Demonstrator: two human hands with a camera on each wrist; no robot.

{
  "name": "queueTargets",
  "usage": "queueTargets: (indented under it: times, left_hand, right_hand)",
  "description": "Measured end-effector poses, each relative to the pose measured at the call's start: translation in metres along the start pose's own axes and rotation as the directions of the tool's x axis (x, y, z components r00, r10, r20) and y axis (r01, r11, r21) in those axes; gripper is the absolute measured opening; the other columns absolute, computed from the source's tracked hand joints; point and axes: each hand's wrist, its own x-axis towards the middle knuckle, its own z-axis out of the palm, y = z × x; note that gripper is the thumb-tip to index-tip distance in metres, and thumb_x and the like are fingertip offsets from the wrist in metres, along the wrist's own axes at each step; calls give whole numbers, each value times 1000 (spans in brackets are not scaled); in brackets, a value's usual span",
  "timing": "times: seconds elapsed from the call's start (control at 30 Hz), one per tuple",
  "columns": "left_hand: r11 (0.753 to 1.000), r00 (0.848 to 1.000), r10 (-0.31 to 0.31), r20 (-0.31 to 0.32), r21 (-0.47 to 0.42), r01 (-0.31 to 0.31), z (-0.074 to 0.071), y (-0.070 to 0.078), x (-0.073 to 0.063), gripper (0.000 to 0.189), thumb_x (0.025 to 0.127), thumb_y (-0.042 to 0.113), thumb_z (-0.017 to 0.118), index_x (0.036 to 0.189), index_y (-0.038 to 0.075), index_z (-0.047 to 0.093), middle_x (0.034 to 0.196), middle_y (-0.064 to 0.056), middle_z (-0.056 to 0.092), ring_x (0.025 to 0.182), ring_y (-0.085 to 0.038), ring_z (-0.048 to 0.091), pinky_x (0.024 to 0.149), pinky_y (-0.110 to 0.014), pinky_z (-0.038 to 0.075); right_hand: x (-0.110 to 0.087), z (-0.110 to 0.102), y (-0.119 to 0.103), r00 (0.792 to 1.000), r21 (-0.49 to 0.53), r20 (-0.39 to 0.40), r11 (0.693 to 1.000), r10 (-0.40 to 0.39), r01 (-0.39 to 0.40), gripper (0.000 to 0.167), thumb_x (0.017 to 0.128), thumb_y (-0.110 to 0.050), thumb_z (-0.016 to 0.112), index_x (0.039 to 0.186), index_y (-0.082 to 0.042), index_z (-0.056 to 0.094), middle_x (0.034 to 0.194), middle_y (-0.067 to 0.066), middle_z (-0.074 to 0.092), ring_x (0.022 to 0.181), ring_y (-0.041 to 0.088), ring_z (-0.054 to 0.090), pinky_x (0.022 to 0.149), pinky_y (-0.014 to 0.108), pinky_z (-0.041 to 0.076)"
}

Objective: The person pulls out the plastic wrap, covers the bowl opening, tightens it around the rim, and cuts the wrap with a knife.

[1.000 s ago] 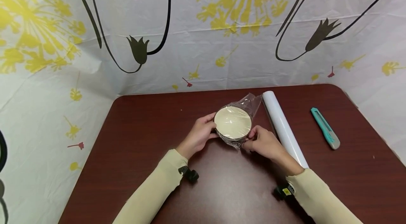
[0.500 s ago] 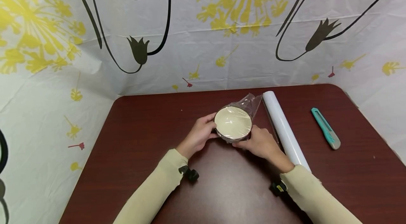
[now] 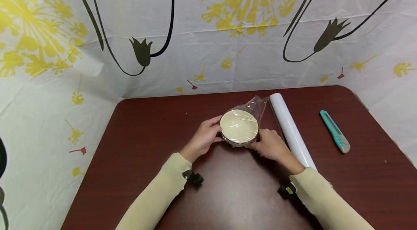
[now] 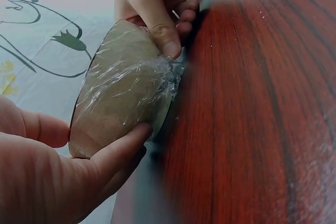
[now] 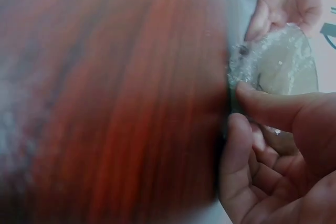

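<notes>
A cream-coloured bowl (image 3: 239, 126) stands on the table with clear cling film (image 3: 255, 106) stretched over its mouth. Extra film sticks out at its far right side. My left hand (image 3: 205, 136) grips the bowl's left side, thumb near the rim and fingers lower down, as the left wrist view shows. At the bowl's near right side, my right hand (image 3: 269, 146) has its thumb on bunched film (image 5: 244, 64) against the wall, with its other fingers curled in close by. The bowl's underside is hidden.
A white roll (image 3: 291, 130) lies slanted just right of the bowl, close to the right forearm. Farther right lies a teal utility knife (image 3: 335, 131). The dark red-brown table (image 3: 156, 132) meets a patterned white sheet (image 3: 195, 42) behind.
My right hand first let its film edge down against the bowl and moved in under the near rim, then slid slightly back to the right. The left hand and bowl stay put.
</notes>
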Motion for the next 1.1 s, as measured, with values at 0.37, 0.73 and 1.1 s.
queueTargets:
  times: [0.37, 0.73, 1.1]
  left_hand:
    - [1000, 1000, 6, -6, 7, -6, -3, 0, -1, 62, 103, -6, 48, 164, -4, 45, 161, -25, 53, 123, -27, 64, 100, -48, 62]
    - [1000, 1000, 6, -13, -13, -6, -1, -2, -1, 62, 102, -7, 47, 164, -6, 44, 163, -27, 49, 121, -28, 65, 100, -47, 62]
    - [999, 1000, 9, -8, -40, -9, -1, -3, -2, 62, 103, -6, 47, 165, -4, 45, 161, -27, 51, 123, -29, 64, 99, -49, 62]
  right_hand:
    - [-4, -18, -21, 988, 192, 128, 976, 82, -106, 14, 94, -13, 79, 84, -7, 71, 67, -1, 70, 58, 15, 69, 54, 33, 62]
    - [-10, -57, -26, 987, 179, 147, 980, 59, -86, 8, 90, -3, 79, 92, -1, 72, 80, 3, 73, 66, 16, 69, 60, 33, 61]
    - [14, -96, -32, 996, -9, -68, 998, -59, 59, 13, 103, -15, 74, 113, -9, 80, 107, 8, 79, 96, 28, 69, 81, 46, 52]
